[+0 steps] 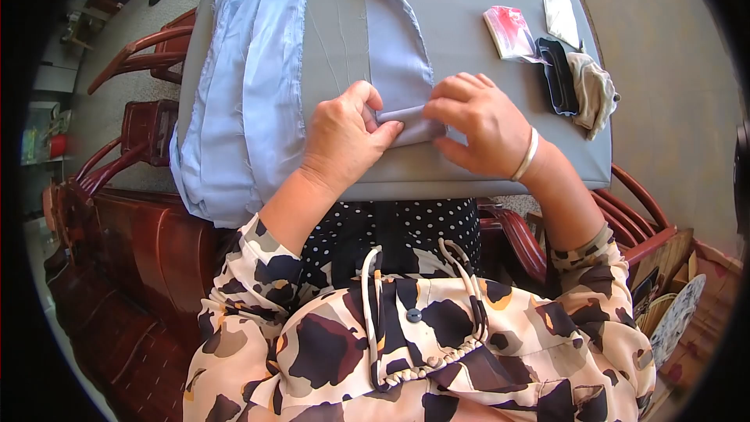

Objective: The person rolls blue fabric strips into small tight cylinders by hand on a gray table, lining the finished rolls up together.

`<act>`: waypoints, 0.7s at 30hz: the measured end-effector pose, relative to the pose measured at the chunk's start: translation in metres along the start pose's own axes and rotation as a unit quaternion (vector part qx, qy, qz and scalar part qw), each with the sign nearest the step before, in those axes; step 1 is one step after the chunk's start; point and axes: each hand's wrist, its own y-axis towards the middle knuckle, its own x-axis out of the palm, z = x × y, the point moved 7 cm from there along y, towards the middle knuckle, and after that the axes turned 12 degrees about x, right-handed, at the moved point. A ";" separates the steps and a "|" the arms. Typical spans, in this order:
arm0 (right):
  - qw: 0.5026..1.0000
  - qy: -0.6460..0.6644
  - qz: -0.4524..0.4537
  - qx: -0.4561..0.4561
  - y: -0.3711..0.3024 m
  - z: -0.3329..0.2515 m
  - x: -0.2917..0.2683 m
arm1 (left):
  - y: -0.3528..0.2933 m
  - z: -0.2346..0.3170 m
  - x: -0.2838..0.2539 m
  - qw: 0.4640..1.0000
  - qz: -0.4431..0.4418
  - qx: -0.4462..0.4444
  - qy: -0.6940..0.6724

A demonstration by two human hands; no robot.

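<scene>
A long strip of blue-grey fabric [397, 55] runs down the table, and its near end is folded or rolled over close to the front edge. My left hand [348, 129] pinches the left end of that fold, thumb on top. At its right end, my right hand [483, 123] curls round the cloth with fingers and thumb. A cream bangle [529, 155] circles my right wrist. Left of my hands, a larger heap of light blue fabric [269, 86] with frayed edges lies lengthwise and hangs over the table's near left corner.
The grey-covered table [484, 164] carries a pink-and-white packet [509, 31], a white packet [560, 9], a black tray [556, 76] and a crumpled beige cloth [594, 92] at the right. Dark red wooden chairs [148, 129] stand at the left. A cardboard box [715, 281] sits at lower right.
</scene>
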 end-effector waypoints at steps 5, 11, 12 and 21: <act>0.989 -0.116 0.056 -0.069 -0.005 -0.011 0.012 | -0.003 0.012 0.003 0.972 0.088 0.207 0.065; 0.998 -0.033 0.024 -0.052 -0.004 -0.002 -0.001 | -0.023 0.043 -0.001 0.936 0.117 0.315 0.106; 0.999 -0.007 -0.002 -0.040 -0.003 -0.001 0.000 | -0.025 0.046 -0.001 0.926 0.127 0.331 0.127; 0.987 0.110 -0.116 0.000 -0.003 0.003 0.001 | -0.023 0.039 0.011 0.950 0.029 0.309 0.039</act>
